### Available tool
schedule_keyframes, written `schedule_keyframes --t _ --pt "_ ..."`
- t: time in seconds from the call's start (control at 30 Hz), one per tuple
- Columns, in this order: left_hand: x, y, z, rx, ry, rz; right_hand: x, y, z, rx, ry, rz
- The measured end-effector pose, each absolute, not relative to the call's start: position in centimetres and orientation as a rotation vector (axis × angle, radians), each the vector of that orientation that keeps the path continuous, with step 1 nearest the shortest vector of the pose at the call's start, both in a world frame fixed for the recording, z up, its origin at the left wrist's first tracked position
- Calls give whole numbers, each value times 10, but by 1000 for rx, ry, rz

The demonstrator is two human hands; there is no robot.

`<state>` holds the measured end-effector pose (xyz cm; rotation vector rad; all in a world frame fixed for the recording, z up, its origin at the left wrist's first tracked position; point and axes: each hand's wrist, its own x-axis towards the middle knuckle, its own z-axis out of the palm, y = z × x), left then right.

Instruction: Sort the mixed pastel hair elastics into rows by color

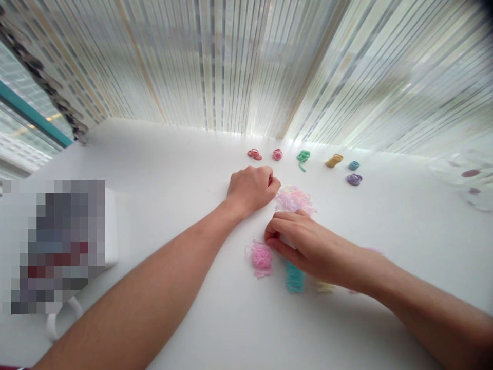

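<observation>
My left hand (254, 186) is closed in a fist just left of a loose pile of pale pink and white bands (295, 199). Whatever its fingers hold, if anything, is hidden. My right hand (295, 236) is pinched, thumb against fingers, right above a bundle of pink bands (262, 259). I cannot make out anything between its fingertips. Partly under that hand lies a turquoise bundle of bands (295, 280). A pale yellow bundle (325, 287) shows below the right forearm, which covers part of it.
Along the back of the white table (173, 164) lie small coiled bundles: red (254, 154), pink-red (277, 154), green (303, 157), mustard (334, 160), blue (354, 165) and purple (355, 179). A white object with a blurred-out face (111, 226) stands at left. Behind hangs a string curtain (239, 67).
</observation>
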<state>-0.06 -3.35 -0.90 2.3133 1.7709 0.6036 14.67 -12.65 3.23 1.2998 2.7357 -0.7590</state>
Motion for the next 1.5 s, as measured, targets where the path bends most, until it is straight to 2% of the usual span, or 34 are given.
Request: schedule_keyframes --t 0.33,1.13,1.5 --pt "-1 -33 -11 2318 1771 619 151 -129 34 1183 2763 -711" --pt "-1 -34 -7 2310 1758 593 180 -119 46 1322 3013 -543" --pt "-3 -33 -8 2299 1747 606 248 -94 76 1748 3001 -351"
